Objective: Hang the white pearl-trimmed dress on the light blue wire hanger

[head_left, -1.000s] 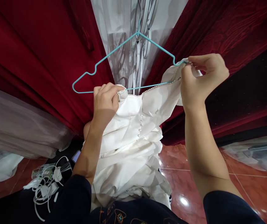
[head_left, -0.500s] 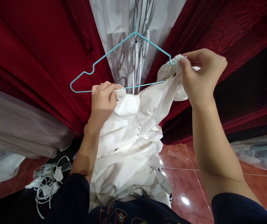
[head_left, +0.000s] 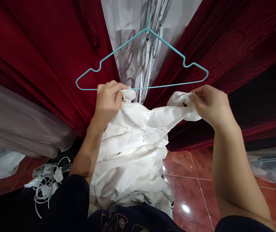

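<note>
A white dress [head_left: 138, 141] with a pearl-beaded neckline and a row of small buttons hangs between my hands, its lower part bunched toward my body. My left hand [head_left: 109, 100] is closed on the dress's left shoulder edge, close to the lower bar of a light-blue hanger [head_left: 166, 86]; whether the fingers also grip the bar is hidden. Pinched in my right hand [head_left: 210, 104] is the beaded strap at the dress's right side, just below the hanger's right end. The hanger's right arm is bare, with its notch free of fabric.
Red curtains [head_left: 55, 48] drape on both sides of a pale panel [head_left: 123, 38] with white hangers. White cables [head_left: 46, 190] with plugs lie on a black surface at lower left. Reddish tiles [head_left: 186, 190] cover the floor, and sheer fabric [head_left: 19, 112] hangs at left.
The dress's right strap has come off the hanger's notch. My right hand has moved down and to the right with it, while my left hand has stayed nearly in place.
</note>
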The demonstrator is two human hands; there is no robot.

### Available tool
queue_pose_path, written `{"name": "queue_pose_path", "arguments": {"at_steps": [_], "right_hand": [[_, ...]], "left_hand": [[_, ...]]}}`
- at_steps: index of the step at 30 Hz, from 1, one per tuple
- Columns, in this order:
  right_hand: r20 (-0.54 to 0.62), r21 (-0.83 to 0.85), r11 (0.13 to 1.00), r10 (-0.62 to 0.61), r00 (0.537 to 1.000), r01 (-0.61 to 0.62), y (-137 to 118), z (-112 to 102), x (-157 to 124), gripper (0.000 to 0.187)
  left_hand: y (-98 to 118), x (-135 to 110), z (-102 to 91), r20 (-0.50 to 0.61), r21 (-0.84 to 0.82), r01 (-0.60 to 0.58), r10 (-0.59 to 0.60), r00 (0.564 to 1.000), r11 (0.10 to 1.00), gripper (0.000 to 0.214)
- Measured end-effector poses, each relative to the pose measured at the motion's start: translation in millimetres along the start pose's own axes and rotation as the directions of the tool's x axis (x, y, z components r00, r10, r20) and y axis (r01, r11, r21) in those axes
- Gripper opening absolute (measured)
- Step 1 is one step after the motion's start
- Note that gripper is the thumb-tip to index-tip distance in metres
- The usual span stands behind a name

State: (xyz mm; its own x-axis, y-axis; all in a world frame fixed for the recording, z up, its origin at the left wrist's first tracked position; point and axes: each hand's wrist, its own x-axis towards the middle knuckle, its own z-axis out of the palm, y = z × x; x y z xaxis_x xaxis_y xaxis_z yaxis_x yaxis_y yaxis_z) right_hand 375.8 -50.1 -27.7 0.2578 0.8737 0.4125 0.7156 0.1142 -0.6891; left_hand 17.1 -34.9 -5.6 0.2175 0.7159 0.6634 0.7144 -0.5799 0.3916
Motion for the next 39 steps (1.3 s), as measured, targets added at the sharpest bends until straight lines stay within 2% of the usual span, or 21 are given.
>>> {"name": "queue_pose_path", "arguments": {"at_steps": [2, 5, 9, 12, 16, 18, 20, 23, 25, 28, 31, 33, 34, 36, 39], "right_hand": [[0.047, 0.068, 0.983, -0.176, 0.983, 0.172, -12, 0, -16, 0.004], [-0.02, 0.169, 0.933, -0.318, 0.948, 0.317, -38, 10, -27, 0.015], [-0.036, 0.197, 0.915, -0.353, 0.935, 0.353, -63, 41, -21, 0.027], [-0.016, 0.173, 0.909, -0.383, 0.924, 0.38, -67, 60, -17, 0.03], [-0.033, 0.179, 0.902, -0.393, 0.919, 0.392, -64, 64, -19, 0.029], [-0.046, 0.163, 0.912, -0.373, 0.927, 0.375, -63, 60, -20, 0.028], [-0.066, 0.144, 0.921, -0.355, 0.933, 0.361, -64, 56, -20, 0.026], [-0.076, 0.131, 0.927, -0.345, 0.935, 0.353, -65, 53, -19, 0.026], [-0.075, 0.127, 0.926, -0.347, 0.935, 0.354, -65, 53, -19, 0.026], [-0.082, 0.124, 0.924, -0.354, 0.931, 0.362, -65, 53, -20, 0.027], [-0.105, 0.131, 0.921, -0.355, 0.929, 0.366, -65, 53, -21, 0.027], [-0.121, 0.134, 0.921, -0.351, 0.928, 0.366, -66, 53, -22, 0.024], [-0.128, 0.135, 0.92, -0.351, 0.928, 0.367, -66, 53, -23, 0.022], [-0.134, 0.141, 0.918, -0.353, 0.926, 0.37, -67, 54, -24, 0.022], [-0.133, 0.166, 0.912, -0.356, 0.925, 0.375, -68, 55, -25, 0.022]], "left_hand": [[-1, 1, 4.7, 0.007, -0.003, 0.004, -0.004, 1.0, 1.0, 0.036], [-1, 2, 9.7, 0.016, -0.034, -0.003, 0.003, 1.0, 0.999, 0.035], [0, 0, 10.3, 0.026, -0.088, -0.018, 0.02, 0.999, 0.996, 0.035], [1, -2, 8.4, 0.031, -0.046, -0.001, 0.003, 1.0, 0.999, 0.036], [0, -1, 10.0, 0.029, -0.04, -0.047, 0.048, 0.998, 0.998, 0.035], [-1, -3, 12.3, -0.053, -0.034, -0.066, 0.064, 0.997, 0.997, 0.035], [-3, -11, 13.7, -0.202, -0.003, -0.049, 0.048, 0.978, 0.999, 0.031], [-12, -31, 11.5, -0.39, -0.007, 0.0, -0.003, 0.921, 1.0, 0.019], [-21, -46, 7.1, -0.409, -0.09, 0.074, -0.105, 0.906, 0.993, 0.013], [-41, -55, -2.2, -0.357, -0.261, 0.237, -0.322, 0.877, 0.936, 0.006], [-70, -42, -12.9, -0.392, -0.361, 0.309, -0.444, 0.805, 0.88, 0.021], [-92, -23, -21.0, -0.453, -0.385, 0.31, -0.47, 0.757, 0.869, 0.035], [-103, -13, -25.4, -0.477, -0.385, 0.293, -0.461, 0.748, 0.875, 0.041], [-119, 10, -35.0, -0.534, -0.323, 0.241, -0.387, 0.752, 0.915, 0.047], [-125, 44, -49.8, -0.556, -0.178, 0.058, -0.149, 0.818, 0.982, 0.048]]}}
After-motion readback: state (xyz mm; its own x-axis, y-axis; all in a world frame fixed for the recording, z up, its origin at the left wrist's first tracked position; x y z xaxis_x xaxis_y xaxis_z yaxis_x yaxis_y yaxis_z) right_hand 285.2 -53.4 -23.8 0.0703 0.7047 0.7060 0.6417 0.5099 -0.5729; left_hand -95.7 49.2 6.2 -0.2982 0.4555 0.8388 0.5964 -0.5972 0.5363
